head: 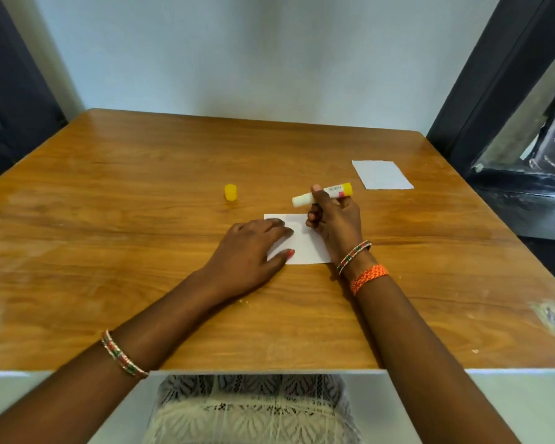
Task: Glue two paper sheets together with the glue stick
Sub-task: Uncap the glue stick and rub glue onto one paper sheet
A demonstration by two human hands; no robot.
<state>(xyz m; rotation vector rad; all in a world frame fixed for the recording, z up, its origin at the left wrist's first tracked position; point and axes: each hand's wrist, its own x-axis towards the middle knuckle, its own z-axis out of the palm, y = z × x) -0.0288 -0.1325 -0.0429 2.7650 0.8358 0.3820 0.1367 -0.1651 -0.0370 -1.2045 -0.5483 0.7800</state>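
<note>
Left hand (pixel 253 248) is down flat, fingers spread and open, pressing on the near sheet of paper (pixel 305 243) just below the middle of the wooden surface (pixel 141 219); that hand hides the sheet's left part, so its left edge can't be traced. Right hand (pixel 334 222) is closed around the glue stick (pixel 322 195), thumb up along the barrel, with the wrist covering the sheet's right edge. The stick lies nearly level above the far edge of the sheet, white tip pointing to 9 o'clock and yellow base to 3 o'clock; whether the tip touches paper is hard to say, though it looks lifted clear. The label print is too small to read. The yellow cap (pixel 230 191) stands on the surface at about 10 o'clock from the near sheet, well apart from both hands. The second sheet of paper (pixel 382 174) lies flat toward 2 o'clock, near the surface's right side, with nothing touching it. Beaded bangles (pixel 353 256) and an orange braided band (pixel 367 277) circle the right wrist, and another bangle (pixel 122 354) sits on the left forearm. Both arms are cut off at the bottom edge.
</note>
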